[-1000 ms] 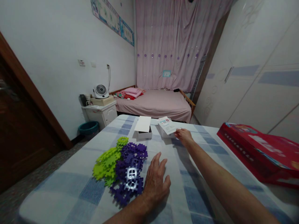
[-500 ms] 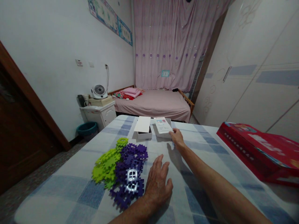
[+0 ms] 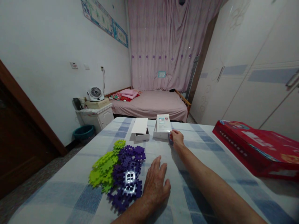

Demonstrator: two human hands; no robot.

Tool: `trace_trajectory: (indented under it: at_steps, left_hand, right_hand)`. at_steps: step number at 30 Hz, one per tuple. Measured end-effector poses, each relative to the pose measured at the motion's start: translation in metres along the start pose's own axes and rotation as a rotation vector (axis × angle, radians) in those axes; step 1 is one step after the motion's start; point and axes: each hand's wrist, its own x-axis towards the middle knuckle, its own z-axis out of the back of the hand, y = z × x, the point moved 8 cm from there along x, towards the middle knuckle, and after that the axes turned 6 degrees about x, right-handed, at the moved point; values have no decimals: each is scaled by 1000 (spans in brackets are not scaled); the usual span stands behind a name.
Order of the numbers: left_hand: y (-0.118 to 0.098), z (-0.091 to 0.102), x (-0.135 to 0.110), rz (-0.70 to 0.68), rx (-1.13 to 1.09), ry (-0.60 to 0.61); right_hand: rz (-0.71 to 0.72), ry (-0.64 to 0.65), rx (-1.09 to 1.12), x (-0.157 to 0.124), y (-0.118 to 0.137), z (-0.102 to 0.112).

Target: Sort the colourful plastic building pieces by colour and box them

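My left hand lies on the tablecloth with its fingers apart, holding nothing. Just left of it is a pile of purple interlocking plastic pieces, with shiny clear window-shaped pieces on top. Lime green interlocking pieces adjoin the purple ones. My right hand is closed at the front right corner of a white box. Below its fingertips shows a small dark bluish bit, too unclear to name. A printed white lid rests on that box. To its left stands another white box, partly covered by a plain white lid.
A large red box occupies the table's right side. The table has a blue and white checked cloth. Beyond it are a bed, a cabinet with a fan, a teal bin and a wardrobe.
The printed lid has shifted right and sits straighter over its box. My right hand has closed more at the box's corner, where a dark bluish bit now shows. The left hand stays put.
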Motion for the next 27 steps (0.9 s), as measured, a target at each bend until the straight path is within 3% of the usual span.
trace_trajectory:
  at_steps: [4,8,13,17,22,27]
  left_hand:
    - [1,-1,0,-14,37,-24]
    - [1,1,0,-44,59,-73]
    - [2,5,2,-89,54,-145]
    - [7,3,6,-134,84,-182]
    - [13,-1,11,-204,158,-216]
    - [15,-3,14,-262,238,-220]
  right_hand:
    - [-45,23,-47,-6,-3,2]
    - [-33,64,-130,-26,3,23]
    - [-35,288,-241,-83,10,76]
    - [38,478,-417,-131,15,129]
    - [240,388,-505,-164,19,192]
    - [501,336,-664,-178,22,194]
